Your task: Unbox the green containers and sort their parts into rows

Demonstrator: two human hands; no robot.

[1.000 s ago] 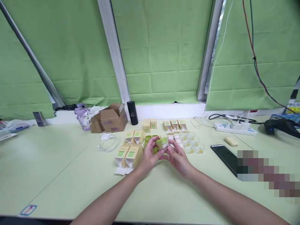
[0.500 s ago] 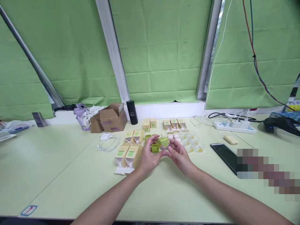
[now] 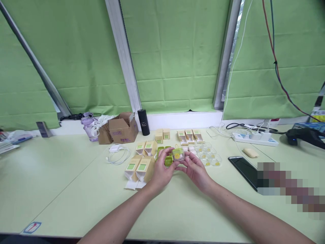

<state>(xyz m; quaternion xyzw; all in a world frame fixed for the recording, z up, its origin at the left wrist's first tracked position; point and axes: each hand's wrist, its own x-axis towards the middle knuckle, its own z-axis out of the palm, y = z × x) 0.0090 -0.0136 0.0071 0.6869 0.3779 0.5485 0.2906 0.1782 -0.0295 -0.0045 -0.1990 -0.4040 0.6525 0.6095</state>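
Between my two hands, above the table, is a small clear container point(image 3: 178, 154) with a green lid, a thin loop on top and a round yellow sticker facing me. My left hand point(image 3: 163, 167) is closed on its left side. The fingers of my right hand point(image 3: 196, 168) grip its right side. Behind my left fingers lie several green lids point(image 3: 168, 161), partly hidden. Clear cups point(image 3: 215, 160) with yellow stickers stand in rows to the right, beside small pale pink pieces point(image 3: 186, 148).
Open cream cartons point(image 3: 144, 167) stand left of my hands, with more cartons point(image 3: 189, 136) behind. Further back are a brown cardboard box point(image 3: 123, 130) and a black bottle point(image 3: 143, 122). On the right lie a phone point(image 3: 242, 171), a pale case point(image 3: 250, 153) and a power strip point(image 3: 254, 138).
The container has turned in my fingers: its lid now looks level and the yellow sticker faces me. Both hands stay in nearly the same place.
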